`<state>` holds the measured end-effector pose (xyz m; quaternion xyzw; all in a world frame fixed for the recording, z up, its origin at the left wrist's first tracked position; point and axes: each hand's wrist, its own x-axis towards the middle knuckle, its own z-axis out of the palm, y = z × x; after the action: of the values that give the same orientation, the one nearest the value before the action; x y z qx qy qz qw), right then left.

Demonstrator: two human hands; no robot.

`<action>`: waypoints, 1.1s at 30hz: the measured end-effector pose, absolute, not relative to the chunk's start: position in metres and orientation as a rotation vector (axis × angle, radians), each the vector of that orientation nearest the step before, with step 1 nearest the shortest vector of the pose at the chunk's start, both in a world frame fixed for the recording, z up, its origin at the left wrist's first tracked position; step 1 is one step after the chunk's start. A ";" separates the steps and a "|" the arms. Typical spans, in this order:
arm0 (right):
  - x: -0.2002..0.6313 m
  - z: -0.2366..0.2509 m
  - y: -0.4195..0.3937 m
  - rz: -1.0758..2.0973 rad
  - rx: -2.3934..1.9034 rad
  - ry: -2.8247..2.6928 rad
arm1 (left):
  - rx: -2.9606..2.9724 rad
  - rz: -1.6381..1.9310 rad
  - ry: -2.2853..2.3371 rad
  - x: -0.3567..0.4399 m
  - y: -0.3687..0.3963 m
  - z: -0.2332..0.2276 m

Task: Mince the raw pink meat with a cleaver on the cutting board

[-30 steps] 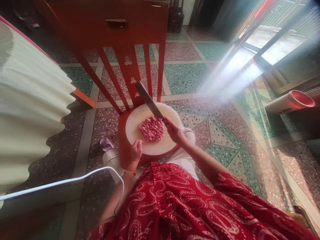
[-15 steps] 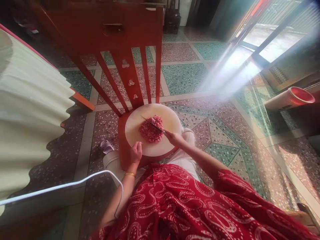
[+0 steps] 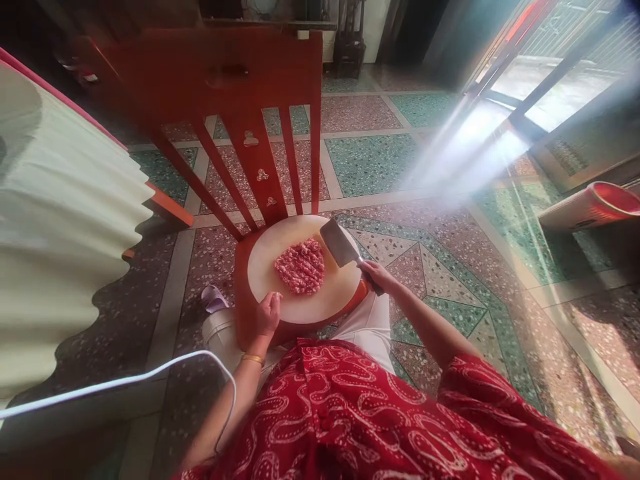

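Observation:
A mound of minced meat (image 3: pixel 301 268), spread flat with ridges across its top, lies in the middle of a round, pale chopping board (image 3: pixel 265 243). My right hand (image 3: pixel 379 276) is closed around the handle of a cleaver (image 3: pixel 340 243). The broad blade is turned with its flat side up, over the board's right rim and apart from the meat. At the board's front left edge my left hand (image 3: pixel 269 313) is closed, fingers pressed together; whatever may be inside them is hidden.
Under the board is a red wooden chair (image 3: pixel 243 263), its slatted back rising beyond. A pale cloth (image 3: pixel 75 233) hangs at the left, with a white cable (image 3: pixel 115 381) below it. A bin-like container (image 3: pixel 590 207) lies at the right on the terrazzo floor (image 3: pixel 367 160).
My right hand has lifted the cleaver off the meat, moved it right and turned the blade flat. The meat looks flatter. My left hand has shifted slightly toward me.

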<state>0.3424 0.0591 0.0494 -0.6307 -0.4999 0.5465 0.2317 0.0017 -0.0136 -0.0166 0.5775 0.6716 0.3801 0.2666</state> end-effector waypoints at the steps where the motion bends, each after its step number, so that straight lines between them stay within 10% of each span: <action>1: 0.341 0.047 0.066 1.594 -1.720 -1.357 | 1.563 1.022 1.819 0.002 -0.013 -0.017; 6: 0.303 0.049 0.100 1.768 -1.594 -1.535 | 1.565 0.996 1.842 0.002 -0.012 -0.018; 16: 0.283 0.076 0.047 0.619 -1.607 -2.780 | 1.567 1.035 1.838 0.005 -0.016 -0.011; 26: 0.261 0.146 0.005 0.437 -1.291 -2.113 | 1.527 1.093 1.786 0.004 -0.018 -0.015; 33: 0.228 0.093 0.013 0.575 -1.583 -2.248 | 1.549 1.145 1.762 0.005 -0.021 -0.015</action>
<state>0.2276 0.0127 0.0925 -0.5559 -0.7893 0.2018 0.1655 0.0048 -0.0211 -0.0146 0.5725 0.6513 0.4233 0.2625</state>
